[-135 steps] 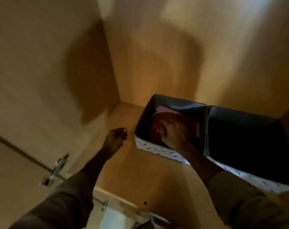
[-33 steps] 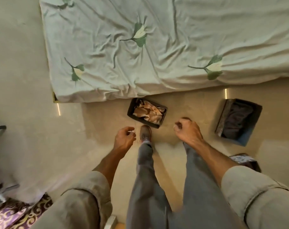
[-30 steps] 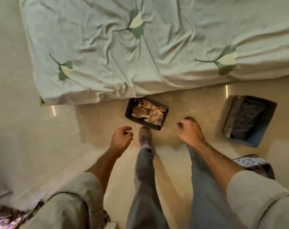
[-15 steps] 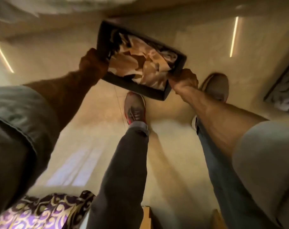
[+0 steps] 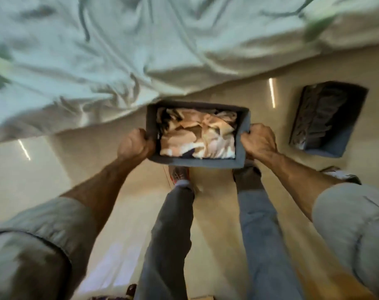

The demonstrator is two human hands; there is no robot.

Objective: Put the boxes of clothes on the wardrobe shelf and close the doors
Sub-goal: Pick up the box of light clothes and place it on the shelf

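Left hand (image 5: 134, 146) curled tight on the left wall of a dark fabric box (image 5: 197, 161), right hand (image 5: 258, 141) gripping its right wall, box of tan folded clothes (image 5: 197, 135) held above the person's shoes, beside the rumpled bedsheet (image 5: 110, 46), a second dark box (image 5: 327, 146) on the floor (image 5: 32, 169) to the right.

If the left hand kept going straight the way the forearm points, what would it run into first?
Probably the bedsheet. The left hand grips the left end of the box of clothes, and its forearm aims up-frame toward the hanging sheet edge. Depth is unclear; it might pass below.
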